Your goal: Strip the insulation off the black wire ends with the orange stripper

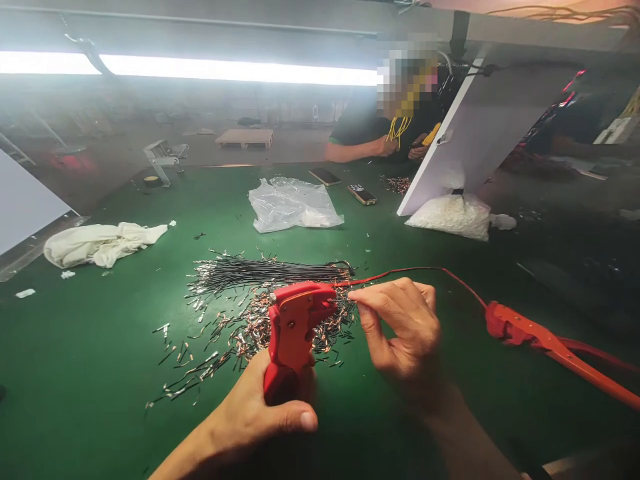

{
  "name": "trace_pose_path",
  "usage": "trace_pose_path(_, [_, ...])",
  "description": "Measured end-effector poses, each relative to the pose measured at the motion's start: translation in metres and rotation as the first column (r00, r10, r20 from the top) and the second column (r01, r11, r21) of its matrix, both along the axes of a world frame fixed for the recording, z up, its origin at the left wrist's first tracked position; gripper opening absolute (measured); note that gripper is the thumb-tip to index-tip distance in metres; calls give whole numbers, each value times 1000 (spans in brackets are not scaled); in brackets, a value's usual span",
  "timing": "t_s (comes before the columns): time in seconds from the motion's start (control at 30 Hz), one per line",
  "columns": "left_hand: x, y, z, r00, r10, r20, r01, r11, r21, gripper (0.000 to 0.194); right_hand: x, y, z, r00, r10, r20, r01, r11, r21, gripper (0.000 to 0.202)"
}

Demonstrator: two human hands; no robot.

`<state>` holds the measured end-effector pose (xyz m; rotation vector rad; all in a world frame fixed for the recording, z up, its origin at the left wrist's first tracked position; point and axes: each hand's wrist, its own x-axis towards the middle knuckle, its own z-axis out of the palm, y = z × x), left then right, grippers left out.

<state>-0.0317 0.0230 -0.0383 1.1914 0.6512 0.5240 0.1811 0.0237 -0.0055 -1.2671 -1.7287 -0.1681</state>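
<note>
Left hand (255, 413) is clutching a red wire stripper (291, 340), right hand (404, 327) is pinching a dark wire (343, 300) at its nose, so that one's looking mid-job. Black wires (280, 271) are lying bundled on the table (95, 353) behind; honestly can't tell how many are done.

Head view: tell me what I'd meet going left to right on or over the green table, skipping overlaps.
White cloth → held red tool → right hand → second red tool.
</note>
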Motion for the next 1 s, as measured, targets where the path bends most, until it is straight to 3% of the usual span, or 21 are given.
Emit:
trace_pose_path(0.17, [1,1,0,999,19,34,-20,1000,24,44,0,0,0,1000,8,-2,-8,1000,-16,17])
trace_pose_path(0.47, [-2,2,-7,990,105,-96,-101,994,48,48,0,0,0,999,35,-13,-35,999,1,18])
trace_pose_path(0.63, [-1,2,-9,993,101,-56,-99,994,38,48,1,-1,0,999,43,-6,-43,999,-13,18])
trace_pose_path(0.8, [2,-2,-17,982,189,-11,-189,982,16,51,0,-1,1,998,59,-1,-59,998,-1,19])
trace_pose_path(0.93, [2,-3,-21,963,269,-23,-268,961,63,52,-1,-1,2,997,71,-6,-71,997,3,18])
trace_pose_path(1.0, [1,-3,-18,969,243,-36,-239,967,87,50,-1,0,1,998,68,-9,-68,998,3,18])
